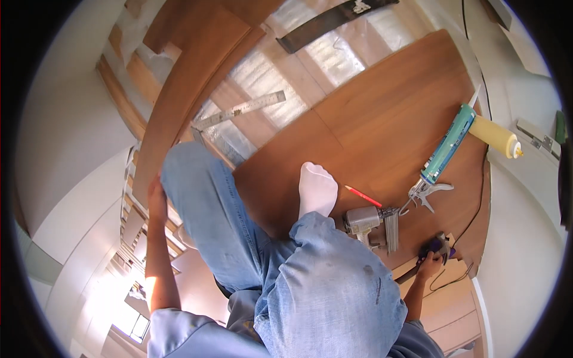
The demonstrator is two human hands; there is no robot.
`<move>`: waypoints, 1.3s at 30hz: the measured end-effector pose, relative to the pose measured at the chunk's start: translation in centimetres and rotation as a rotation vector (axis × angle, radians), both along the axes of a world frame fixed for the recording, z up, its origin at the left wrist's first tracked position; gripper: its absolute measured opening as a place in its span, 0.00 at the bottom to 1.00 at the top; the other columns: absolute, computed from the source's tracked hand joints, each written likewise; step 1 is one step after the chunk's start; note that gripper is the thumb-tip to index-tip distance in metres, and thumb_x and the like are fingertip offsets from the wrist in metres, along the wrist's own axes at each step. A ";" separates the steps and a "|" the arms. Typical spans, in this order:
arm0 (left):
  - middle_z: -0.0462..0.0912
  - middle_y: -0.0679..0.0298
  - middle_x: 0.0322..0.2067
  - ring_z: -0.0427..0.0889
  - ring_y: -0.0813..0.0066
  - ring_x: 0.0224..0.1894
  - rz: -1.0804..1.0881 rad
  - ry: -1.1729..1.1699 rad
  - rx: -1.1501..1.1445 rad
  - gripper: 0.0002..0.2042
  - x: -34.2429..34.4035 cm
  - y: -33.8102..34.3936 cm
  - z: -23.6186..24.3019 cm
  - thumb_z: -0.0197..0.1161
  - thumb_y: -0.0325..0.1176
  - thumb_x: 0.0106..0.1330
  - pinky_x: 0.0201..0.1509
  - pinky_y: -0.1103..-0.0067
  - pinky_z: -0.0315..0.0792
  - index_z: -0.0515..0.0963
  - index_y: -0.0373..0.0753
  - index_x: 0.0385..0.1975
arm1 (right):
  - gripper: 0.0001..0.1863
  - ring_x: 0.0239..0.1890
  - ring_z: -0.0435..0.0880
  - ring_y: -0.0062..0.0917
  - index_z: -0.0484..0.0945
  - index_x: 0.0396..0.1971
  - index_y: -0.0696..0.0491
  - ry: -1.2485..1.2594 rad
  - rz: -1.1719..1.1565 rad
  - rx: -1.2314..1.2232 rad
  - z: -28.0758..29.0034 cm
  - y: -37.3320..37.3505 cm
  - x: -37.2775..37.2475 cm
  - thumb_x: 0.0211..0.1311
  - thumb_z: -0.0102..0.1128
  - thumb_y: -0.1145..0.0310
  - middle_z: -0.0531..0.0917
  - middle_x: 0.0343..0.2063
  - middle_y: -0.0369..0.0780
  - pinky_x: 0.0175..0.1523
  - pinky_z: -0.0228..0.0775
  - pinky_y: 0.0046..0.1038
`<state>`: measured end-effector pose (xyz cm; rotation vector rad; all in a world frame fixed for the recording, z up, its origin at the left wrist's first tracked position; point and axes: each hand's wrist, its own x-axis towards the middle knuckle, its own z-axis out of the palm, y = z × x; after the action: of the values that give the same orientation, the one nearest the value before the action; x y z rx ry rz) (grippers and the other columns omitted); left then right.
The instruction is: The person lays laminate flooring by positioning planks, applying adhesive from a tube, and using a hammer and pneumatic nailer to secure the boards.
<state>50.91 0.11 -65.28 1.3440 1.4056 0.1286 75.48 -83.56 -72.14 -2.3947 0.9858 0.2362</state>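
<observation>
My left hand (157, 200) is at the near end of a long brown floorboard (197, 83), beside my bent left knee. Its fingers look closed on the board's edge, though the knee hides part of them. At the lower right, my right hand (428, 266) is closed on a black and purple tool (439, 246) whose exact kind I cannot make out. Nearer my right leg, a grey nail gun (363, 221) lies on the laid brown floor (382, 125), with a red pencil (363, 196) just beyond it. A caulking gun with a teal cartridge (447, 143) lies farther right.
A yellow squeeze bottle (495, 137) lies by the caulking gun. A metal carpenter's square (242, 110) rests across the open joists and silvery insulation (262, 71). A dark strip (334, 24) lies at the far side. A black cord (482, 185) runs along the right wall.
</observation>
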 end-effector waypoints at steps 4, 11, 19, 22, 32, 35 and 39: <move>0.86 0.53 0.49 0.82 0.61 0.57 0.678 -0.018 -0.148 0.25 -9.2 -4.9 0.4 0.38 0.45 0.83 0.67 0.66 0.69 0.76 0.32 0.61 | 0.25 0.35 0.87 0.49 0.76 0.49 0.68 0.124 0.392 -0.477 -1.1 -3.7 -1.9 0.63 0.62 0.60 0.87 0.34 0.55 0.43 0.80 0.44; 0.86 0.52 0.48 0.82 0.60 0.55 0.359 -0.176 -0.250 0.25 -12.4 -12.8 7.4 0.38 0.45 0.83 0.67 0.66 0.69 0.77 0.32 0.59 | 0.23 0.49 0.81 0.60 0.76 0.46 0.65 0.393 0.498 -0.478 -2.7 -6.2 -1.6 0.68 0.57 0.57 0.83 0.44 0.60 0.54 0.72 0.50; 0.86 0.51 0.47 0.83 0.60 0.53 -0.094 -0.657 -0.463 0.25 -9.4 -13.0 10.5 0.38 0.45 0.82 0.66 0.65 0.69 0.77 0.32 0.57 | 0.26 0.42 0.86 0.55 0.78 0.47 0.64 0.899 0.701 -0.545 0.6 -1.6 4.7 0.69 0.53 0.52 0.85 0.41 0.59 0.51 0.79 0.51; 0.86 0.50 0.46 0.83 0.60 0.52 -0.193 -0.759 -0.502 0.25 -8.2 -11.5 9.5 0.38 0.46 0.82 0.66 0.65 0.68 0.78 0.32 0.56 | 0.20 0.38 0.87 0.51 0.83 0.36 0.56 0.598 1.000 -0.681 3.2 9.1 8.3 0.73 0.50 0.54 0.87 0.33 0.53 0.42 0.79 0.50; 0.86 0.49 0.45 0.84 0.59 0.49 -0.352 -0.857 -0.519 0.25 -5.2 -7.4 7.5 0.38 0.46 0.82 0.65 0.64 0.68 0.79 0.32 0.53 | 0.14 0.41 0.79 0.44 0.79 0.39 0.53 -0.017 1.632 0.096 0.3 37.8 8.3 0.54 0.74 0.70 0.79 0.37 0.44 0.45 0.75 0.42; 0.85 0.50 0.39 0.83 0.60 0.44 -0.210 -0.776 -0.502 0.24 -4.4 -7.6 6.9 0.37 0.46 0.82 0.63 0.64 0.69 0.78 0.33 0.47 | 0.16 0.40 0.79 0.45 0.78 0.39 0.54 -0.091 1.689 0.132 -0.2 37.8 8.4 0.53 0.74 0.71 0.78 0.36 0.44 0.46 0.75 0.41; 0.80 0.55 0.29 0.79 0.63 0.37 0.026 -0.631 -0.475 0.22 -3.5 -8.0 4.4 0.39 0.44 0.81 0.59 0.64 0.70 0.76 0.35 0.38 | 0.13 0.36 0.80 0.46 0.76 0.38 0.54 -0.103 1.714 0.106 -0.1 38.2 8.8 0.56 0.71 0.71 0.78 0.35 0.44 0.42 0.76 0.42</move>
<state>47.44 -7.87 -60.90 0.7895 0.8432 0.2007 84.32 -45.40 -72.23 -2.4091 -1.2755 0.6718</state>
